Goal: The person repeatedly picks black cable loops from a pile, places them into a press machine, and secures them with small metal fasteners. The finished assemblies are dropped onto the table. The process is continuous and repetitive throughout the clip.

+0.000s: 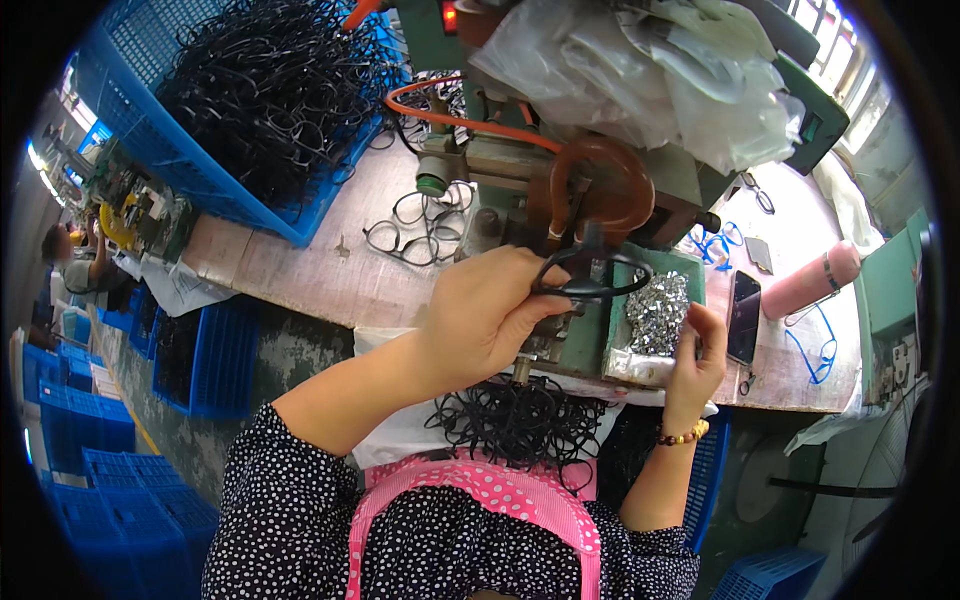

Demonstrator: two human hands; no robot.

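My left hand [487,315] pinches a black eyeglass frame [600,293] by one side, in front of a bench machine [500,160] with a coiled brown hose [600,175]. My right hand [697,365] is at the right edge of a green tray [592,350] filled with small shiny metal parts [656,315]. Its fingers are curled with the tips close together; whatever they may hold is too small to make out. A heap of black eyeglass frames [520,425] lies in my lap below the machine.
A blue crate [300,225] full of black frames stands at the back left. Loose frames [415,230] lie beside the machine. Plastic bags [640,70] drape over its top. To the right are a phone [743,318], a pink bottle [812,280] and blue frames [715,243].
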